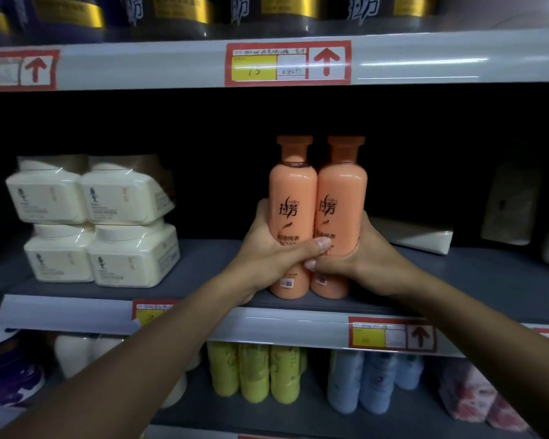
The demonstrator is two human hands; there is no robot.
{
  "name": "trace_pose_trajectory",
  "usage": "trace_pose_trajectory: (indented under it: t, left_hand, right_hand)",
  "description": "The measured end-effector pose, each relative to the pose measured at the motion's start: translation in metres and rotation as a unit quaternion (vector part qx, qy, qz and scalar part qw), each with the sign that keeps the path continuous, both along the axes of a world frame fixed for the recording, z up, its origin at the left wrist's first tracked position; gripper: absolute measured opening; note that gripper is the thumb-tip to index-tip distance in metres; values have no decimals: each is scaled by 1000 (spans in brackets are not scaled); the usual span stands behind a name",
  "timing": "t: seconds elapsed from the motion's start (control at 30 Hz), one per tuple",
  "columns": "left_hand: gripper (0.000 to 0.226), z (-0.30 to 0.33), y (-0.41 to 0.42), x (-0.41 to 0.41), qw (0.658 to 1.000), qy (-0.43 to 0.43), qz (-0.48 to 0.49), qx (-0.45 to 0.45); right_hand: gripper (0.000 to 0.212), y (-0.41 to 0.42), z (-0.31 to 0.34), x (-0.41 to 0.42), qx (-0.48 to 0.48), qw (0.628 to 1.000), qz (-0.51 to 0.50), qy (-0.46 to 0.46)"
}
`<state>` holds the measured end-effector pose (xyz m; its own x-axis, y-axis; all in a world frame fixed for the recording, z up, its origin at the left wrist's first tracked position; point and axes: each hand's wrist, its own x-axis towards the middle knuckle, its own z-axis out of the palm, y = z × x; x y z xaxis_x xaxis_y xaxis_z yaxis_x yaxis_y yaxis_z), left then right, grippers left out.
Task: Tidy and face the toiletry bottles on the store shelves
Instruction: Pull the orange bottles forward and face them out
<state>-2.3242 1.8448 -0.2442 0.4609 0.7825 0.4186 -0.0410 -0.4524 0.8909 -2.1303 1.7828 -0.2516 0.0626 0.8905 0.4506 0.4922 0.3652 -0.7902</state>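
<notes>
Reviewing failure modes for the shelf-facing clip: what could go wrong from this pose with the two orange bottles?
1. Both hands, left and right, squeeze the two orange bottles together low down; the tall pair could tip when released.
2. The bottles stand near the shelf front edge; pulling further forward risks a drop.
3. The stacked cream packs to the left lean; a sideways slide could bump them.

Orange bottles (317, 198) look glossy, smooth plastic. Left of them, cream tubs (92, 223) carry shiny clear wrap. Above, paper price tag (287, 63) behind glossy strip.
</notes>
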Motion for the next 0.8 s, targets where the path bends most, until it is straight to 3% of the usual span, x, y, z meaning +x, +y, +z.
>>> trace_pose_trajectory:
  t: [0.5, 0.8]
  left_hand:
    - [86, 4, -14, 14, 999, 35, 22, 26]
    - [132, 8, -12, -1, 991, 92, 50, 84]
  right_hand:
    - [114, -16, 3, 13, -9, 1000, -16, -11]
    - [112, -46, 7, 11, -38, 992, -83, -85]
